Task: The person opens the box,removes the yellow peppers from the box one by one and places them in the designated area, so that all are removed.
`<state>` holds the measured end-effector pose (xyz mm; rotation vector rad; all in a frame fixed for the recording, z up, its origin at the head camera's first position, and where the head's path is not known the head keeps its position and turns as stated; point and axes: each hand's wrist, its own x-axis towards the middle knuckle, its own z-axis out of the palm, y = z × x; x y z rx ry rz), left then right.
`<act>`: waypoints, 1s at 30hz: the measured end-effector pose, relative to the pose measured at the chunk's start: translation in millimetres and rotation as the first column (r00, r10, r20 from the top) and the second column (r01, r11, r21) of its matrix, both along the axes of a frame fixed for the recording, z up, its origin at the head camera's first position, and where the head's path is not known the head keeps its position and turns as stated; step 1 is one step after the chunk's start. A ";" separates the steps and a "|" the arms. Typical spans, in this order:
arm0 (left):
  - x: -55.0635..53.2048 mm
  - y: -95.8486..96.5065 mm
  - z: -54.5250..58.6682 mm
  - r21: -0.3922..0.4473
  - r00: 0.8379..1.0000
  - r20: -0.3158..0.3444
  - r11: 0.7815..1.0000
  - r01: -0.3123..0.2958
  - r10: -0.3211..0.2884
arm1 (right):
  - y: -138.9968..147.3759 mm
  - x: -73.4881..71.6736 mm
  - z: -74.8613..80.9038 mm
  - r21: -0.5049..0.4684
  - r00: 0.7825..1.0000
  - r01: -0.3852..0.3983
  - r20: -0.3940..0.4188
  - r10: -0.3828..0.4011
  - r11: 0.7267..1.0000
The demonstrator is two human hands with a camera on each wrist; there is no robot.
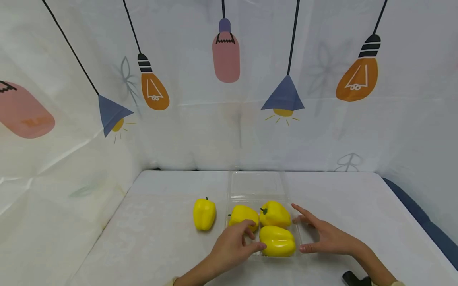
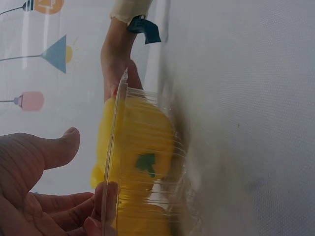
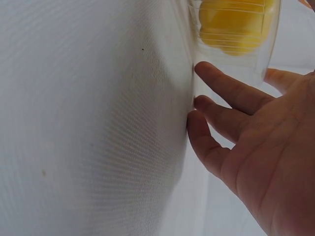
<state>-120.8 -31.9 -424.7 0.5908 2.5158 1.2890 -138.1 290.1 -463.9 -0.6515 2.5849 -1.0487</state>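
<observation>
Left hand [image 1: 230,244], nearest: thumb and fingers are standing apart, the fingers loosely bent at the left side of the box [image 1: 298,234]; whether they are touching a pepper, cannot tell.

Loose pepper [image 1: 204,214]: is lying on the table [image 1: 150,238], beyond the left hand and to its left.

Box, clear, one: is sitting between the hands, containing three: left pepper [image 1: 242,213], partly behind the left fingers; far pepper [image 1: 275,214]; near pepper [image 1: 278,241], beside the left thumb. Lid [image 1: 256,184] is lying open beyond both hands. Handling, as judged: peppers are looking light, firm and slippery, best taken round the body, not the stem; box is looking thin and flexible, best supported low on both sides, lest the rim buckle.

Right hand [image 1: 323,238]: is resting beside the box, fingers spread, gripping nothing.

Black item [image 1: 352,279]: is showing by the right wrist, partly cut off.
</observation>
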 end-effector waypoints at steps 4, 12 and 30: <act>0.4 3.0 -3.0 -0.006 1.000 -0.001 1.000 -0.004 0.004 | 0.0 0.2 -1.1 -0.002 1.000 -0.005 0.006 0.005 1.000; 0.4 8.7 -8.9 -0.007 0.999 -0.041 1.000 0.008 -0.009 | 0.2 0.6 -2.1 0.009 1.000 -0.006 -0.005 0.006 1.000; -1.3 19.0 -14.3 -0.070 0.993 -0.108 0.997 0.045 -0.052 | 0.1 1.2 -1.2 -0.013 1.000 -0.018 0.004 0.018 1.000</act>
